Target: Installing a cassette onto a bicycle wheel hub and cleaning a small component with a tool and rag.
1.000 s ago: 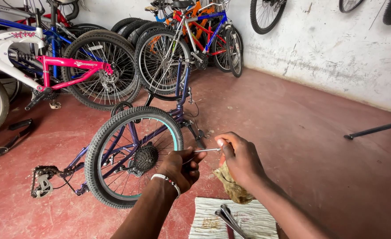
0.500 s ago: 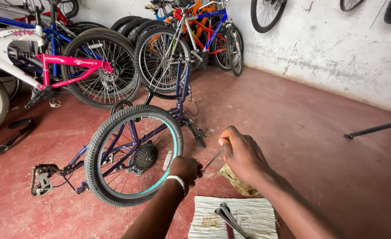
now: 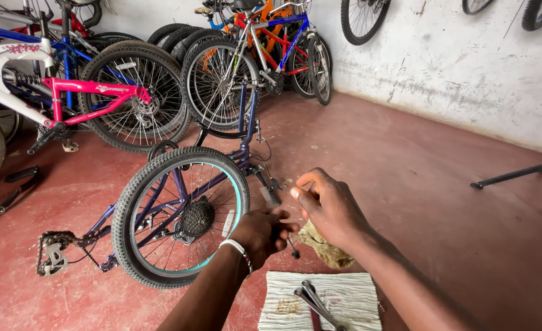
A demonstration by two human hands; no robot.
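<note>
My left hand is closed around a thin metal rod; only the rod's dark lower tip shows below my fist. My right hand sits just to the right and touches the left, its fingertips pinched together above the fist where the rod's upper end lies hidden. Both hands hover beside the rear wheel of an upturned purple bicycle with a teal rim and a cog cluster. A crumpled tan rag lies under my right wrist; whether the hand holds it is unclear.
A white cloth on the red floor carries metal tools. The bicycle's crank and chain lie at the left. Several parked bicycles line the back wall. A black stand leg reaches in from the right.
The rod was held out between my two hands. My hands have since come together and dropped a little, so the rod is now nearly covered.
</note>
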